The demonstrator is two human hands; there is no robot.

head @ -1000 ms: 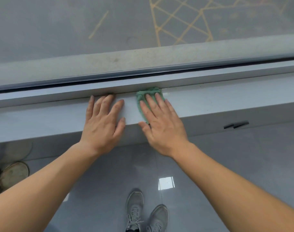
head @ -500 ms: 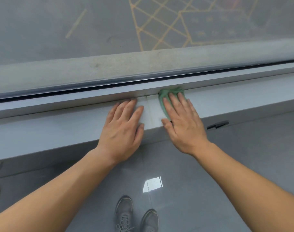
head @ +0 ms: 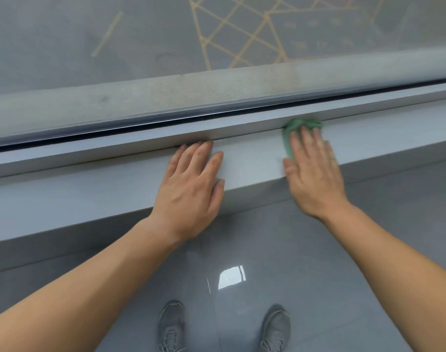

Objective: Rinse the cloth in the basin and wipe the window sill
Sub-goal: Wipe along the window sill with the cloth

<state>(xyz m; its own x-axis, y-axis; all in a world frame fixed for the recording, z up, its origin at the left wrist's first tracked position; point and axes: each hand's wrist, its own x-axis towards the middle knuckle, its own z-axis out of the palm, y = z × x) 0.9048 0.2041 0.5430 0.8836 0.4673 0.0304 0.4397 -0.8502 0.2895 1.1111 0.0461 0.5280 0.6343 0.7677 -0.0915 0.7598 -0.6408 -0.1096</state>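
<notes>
Both hands' fingers lie flat, right hand (head: 314,174) pressing green cloth (head: 294,128) against sill (head: 89,194) back edge.

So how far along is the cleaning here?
Rinsing can't be judged: no basin is in view. Wiping is in hand: the right hand presses the green cloth flat on the window sill, the left hand braced beside it. The sill stretches on to both sides.
</notes>
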